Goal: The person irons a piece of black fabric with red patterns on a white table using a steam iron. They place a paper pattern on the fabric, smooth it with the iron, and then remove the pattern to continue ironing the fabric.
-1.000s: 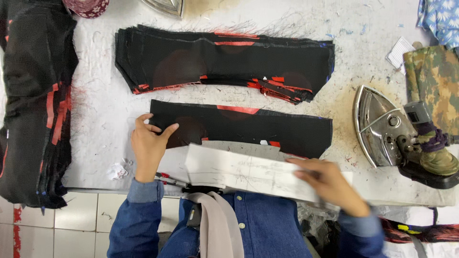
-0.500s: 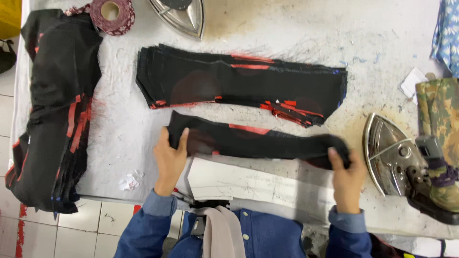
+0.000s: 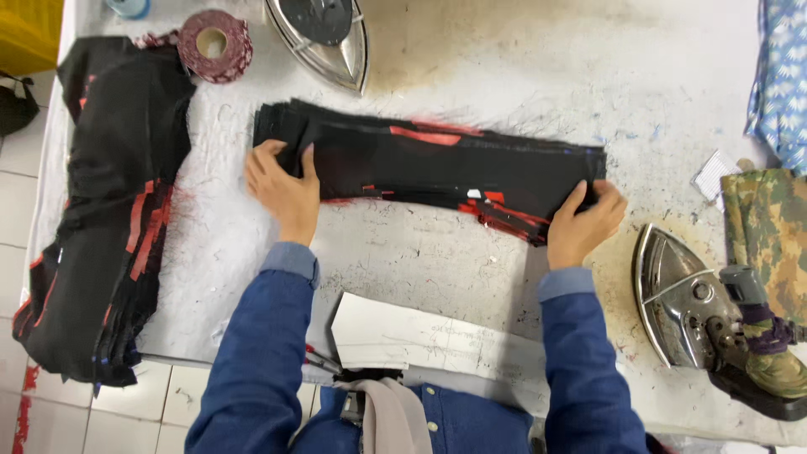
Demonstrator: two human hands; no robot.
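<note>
Both hands grip the ends of a stack of black cloth strips (image 3: pixel 429 164): left hand (image 3: pixel 282 189) flat-fingered, right hand (image 3: pixel 584 223) curled, arms outstretched.

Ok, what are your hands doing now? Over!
Left hand and right hand grip ends of black cloth stack. Irons beside, nothing blocking.

Black fabric stack (image 3: pixel 437 168) with red stripes; maroon tape roll (image 3: pixel 213 45); camouflage cloth (image 3: pixel 769 227); blue patterned cloth (image 3: pixel 783 76); blue sleeves (image 3: pixel 261 353)
</note>
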